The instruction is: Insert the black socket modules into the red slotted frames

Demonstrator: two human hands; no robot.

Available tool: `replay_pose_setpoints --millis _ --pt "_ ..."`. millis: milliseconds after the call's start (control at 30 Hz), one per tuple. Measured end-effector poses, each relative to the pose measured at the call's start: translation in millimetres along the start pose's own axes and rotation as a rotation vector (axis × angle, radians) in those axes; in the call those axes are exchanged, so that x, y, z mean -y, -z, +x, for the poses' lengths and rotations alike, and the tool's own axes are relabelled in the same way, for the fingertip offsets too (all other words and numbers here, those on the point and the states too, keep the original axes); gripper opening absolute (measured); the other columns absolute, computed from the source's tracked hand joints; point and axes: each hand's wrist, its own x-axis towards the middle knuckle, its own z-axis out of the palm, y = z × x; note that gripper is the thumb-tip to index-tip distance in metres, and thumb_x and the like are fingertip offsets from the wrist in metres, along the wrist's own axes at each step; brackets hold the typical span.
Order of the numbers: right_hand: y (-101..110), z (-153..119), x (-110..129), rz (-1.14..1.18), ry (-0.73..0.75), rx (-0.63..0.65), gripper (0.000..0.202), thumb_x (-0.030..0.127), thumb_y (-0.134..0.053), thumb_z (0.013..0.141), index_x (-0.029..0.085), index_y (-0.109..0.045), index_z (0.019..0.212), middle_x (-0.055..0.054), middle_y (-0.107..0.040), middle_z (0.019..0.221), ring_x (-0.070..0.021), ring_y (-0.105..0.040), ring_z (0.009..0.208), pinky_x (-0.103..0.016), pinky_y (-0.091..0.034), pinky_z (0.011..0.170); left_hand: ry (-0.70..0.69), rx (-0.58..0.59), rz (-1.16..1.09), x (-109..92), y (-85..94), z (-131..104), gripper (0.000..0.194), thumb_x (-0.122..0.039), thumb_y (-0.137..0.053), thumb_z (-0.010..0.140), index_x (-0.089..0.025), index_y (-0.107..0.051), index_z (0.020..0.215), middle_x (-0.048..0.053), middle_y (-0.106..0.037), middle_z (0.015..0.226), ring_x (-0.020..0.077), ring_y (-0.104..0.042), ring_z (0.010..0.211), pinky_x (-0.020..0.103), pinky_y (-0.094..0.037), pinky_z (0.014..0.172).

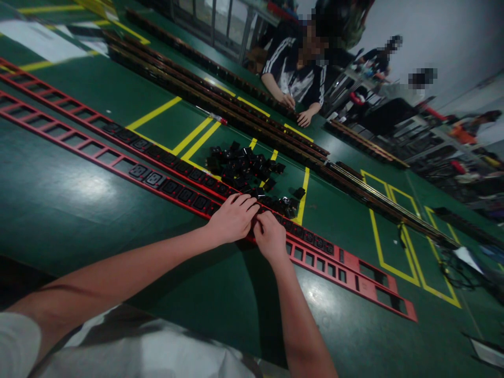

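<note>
Two long red slotted rails lie side by side across the table, a near rail (315,260) and a far rail (66,100). Black power sockets (186,195) fill part of the cut-outs in both; other cut-outs are bare. My left hand (233,219) rests over the rails at their middle, its fingers bent down together. Right beside it, my right hand (271,235) is closed, thumb and fingers curled at the rail. Whatever sits under the fingertips of either hand is hidden. Just beyond them lies a heap of loose black sockets (246,165).
The green table (157,283) carries yellow tape lines. A red-handled screwdriver (214,116) lies beyond the rails. Farther back run long dark strips (220,102). Across the table a person (295,73) works with both hands on another strip. Cables (452,268) lie at right.
</note>
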Motion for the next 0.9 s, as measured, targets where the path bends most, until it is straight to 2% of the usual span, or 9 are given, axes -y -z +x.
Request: replay_pose_setpoints --millis 900 --pt "-0.3 0.1 -0.7 0.004 0.001 0.002 0.023 0.016 -0.042 0.092 0.020 -0.065 0.097 -0.005 -0.062 0.090 -0.0161 -0.059 0.079 -0.025 -0.044 0.067 0.003 0.008 0.003 -0.5 2.1 -0.2 0.037 -0.021 -0.048 0.092 -0.015 -0.060 0.126 0.012 -0.059 0.134 0.0275 -0.047 0.128 0.044 -0.036 0.106"
